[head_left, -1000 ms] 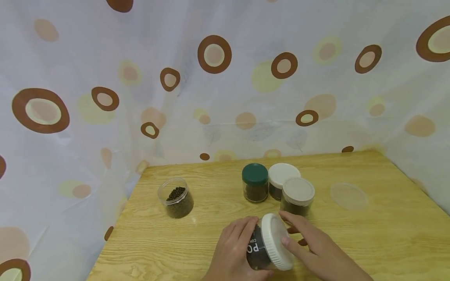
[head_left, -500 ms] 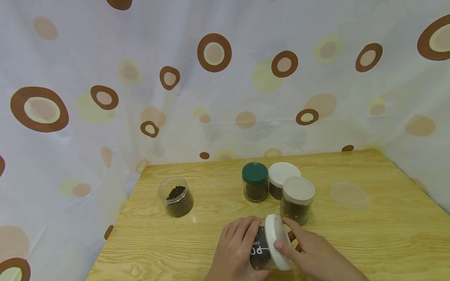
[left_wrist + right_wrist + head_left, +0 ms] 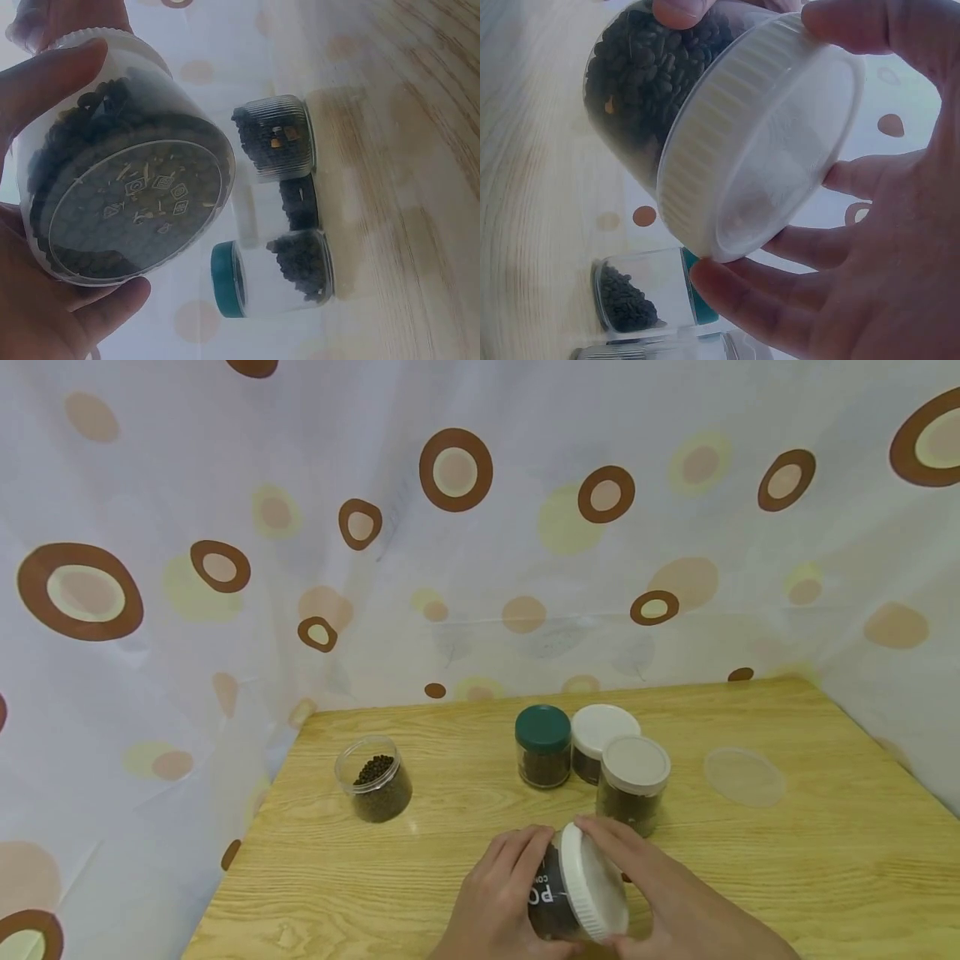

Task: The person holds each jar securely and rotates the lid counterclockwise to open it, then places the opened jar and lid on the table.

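L hand (image 3: 495, 893) wraps clear cylindrical jar w/ black label (image 3: 551, 897), tilted nr front of wood-grain tabletop (image 3: 337, 885). R hand (image 3: 678, 902) grip: wide, fingers round its ribbed white lid (image 3: 600, 885). Prob. partway: lid still on; clear open-topped jar of dark pellets (image 3: 382, 797) uncapped, green-lidded clear jar (image 3: 543, 762) capped.

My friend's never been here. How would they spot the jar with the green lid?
On the wooden table, look past the left hand and right hand on a tilted jar. Three lidded jars stand together there; in the head view, it's the leftmost one. Its dark green lid sets it apart from the two pale-lidded jars beside it.
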`<action>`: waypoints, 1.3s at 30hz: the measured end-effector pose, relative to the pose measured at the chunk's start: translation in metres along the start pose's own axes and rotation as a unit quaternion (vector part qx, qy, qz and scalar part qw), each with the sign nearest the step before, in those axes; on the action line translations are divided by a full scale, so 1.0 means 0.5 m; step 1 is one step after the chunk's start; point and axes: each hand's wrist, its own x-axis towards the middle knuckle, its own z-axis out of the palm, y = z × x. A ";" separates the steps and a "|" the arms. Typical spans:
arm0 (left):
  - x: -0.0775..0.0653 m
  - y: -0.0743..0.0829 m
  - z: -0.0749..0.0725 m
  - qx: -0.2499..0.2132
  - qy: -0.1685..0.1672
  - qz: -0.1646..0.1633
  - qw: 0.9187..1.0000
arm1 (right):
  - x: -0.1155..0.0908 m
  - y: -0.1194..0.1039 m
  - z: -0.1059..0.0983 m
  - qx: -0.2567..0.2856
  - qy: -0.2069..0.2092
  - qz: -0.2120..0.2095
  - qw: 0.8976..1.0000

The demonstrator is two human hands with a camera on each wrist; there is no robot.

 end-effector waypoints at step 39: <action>0.002 -0.008 0.012 0.034 0.046 0.026 0.998 | 0.024 -0.004 0.007 0.072 -0.022 0.171 0.982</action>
